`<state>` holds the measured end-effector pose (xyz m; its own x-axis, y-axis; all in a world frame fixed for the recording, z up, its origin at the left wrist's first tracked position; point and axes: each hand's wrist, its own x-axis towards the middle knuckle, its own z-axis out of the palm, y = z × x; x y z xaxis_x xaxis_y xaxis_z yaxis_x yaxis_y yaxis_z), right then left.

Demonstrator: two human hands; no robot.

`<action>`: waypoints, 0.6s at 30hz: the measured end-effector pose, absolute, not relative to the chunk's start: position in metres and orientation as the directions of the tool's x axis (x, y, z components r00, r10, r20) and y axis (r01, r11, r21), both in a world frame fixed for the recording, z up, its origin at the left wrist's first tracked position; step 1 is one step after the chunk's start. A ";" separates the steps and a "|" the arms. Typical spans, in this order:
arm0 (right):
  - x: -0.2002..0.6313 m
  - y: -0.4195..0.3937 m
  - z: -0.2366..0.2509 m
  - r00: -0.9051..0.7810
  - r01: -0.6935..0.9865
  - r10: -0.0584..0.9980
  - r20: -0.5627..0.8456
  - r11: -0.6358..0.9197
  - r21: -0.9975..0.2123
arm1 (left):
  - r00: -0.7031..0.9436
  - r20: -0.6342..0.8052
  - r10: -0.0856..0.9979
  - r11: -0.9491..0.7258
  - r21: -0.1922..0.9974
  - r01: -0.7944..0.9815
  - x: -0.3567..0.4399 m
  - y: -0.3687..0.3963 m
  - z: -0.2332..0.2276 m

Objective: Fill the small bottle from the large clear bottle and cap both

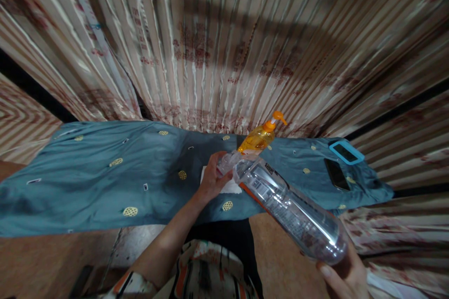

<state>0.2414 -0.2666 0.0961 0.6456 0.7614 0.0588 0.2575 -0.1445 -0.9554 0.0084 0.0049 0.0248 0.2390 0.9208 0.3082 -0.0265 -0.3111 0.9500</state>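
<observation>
My right hand (343, 275) is closed round the base of a large clear plastic bottle (291, 210) with a printed label and an orange edge. The bottle is tilted, its base towards me at the lower right and its narrower end up at the left. At that end my left hand (211, 180) grips a small clear plastic container (228, 162), which meets or overlaps the bottle's end; whether they touch is hard to tell. Just behind stands a pump bottle (257, 139) of amber liquid with an orange pump top. White paper (231, 188) lies beneath my left hand.
A teal cloth with pineapple prints covers the narrow table (87, 173). At its right end lie a dark phone (336, 174) and a blue-framed device (346, 152). A pleated, patterned curtain (210, 46) hangs close behind, with dark bars at both sides.
</observation>
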 end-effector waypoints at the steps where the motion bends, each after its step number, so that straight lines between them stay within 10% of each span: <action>1: 0.242 -0.267 0.096 0.653 0.251 0.756 0.050 -0.154 -0.956 | 0.236 0.308 0.921 -0.312 0.950 -0.024 0.008 0.005 0.024; 18: 0.238 -0.265 0.098 0.677 0.216 0.735 0.048 -0.136 -0.967 | 0.234 0.288 0.929 -0.288 0.957 -0.034 0.009 0.005 0.020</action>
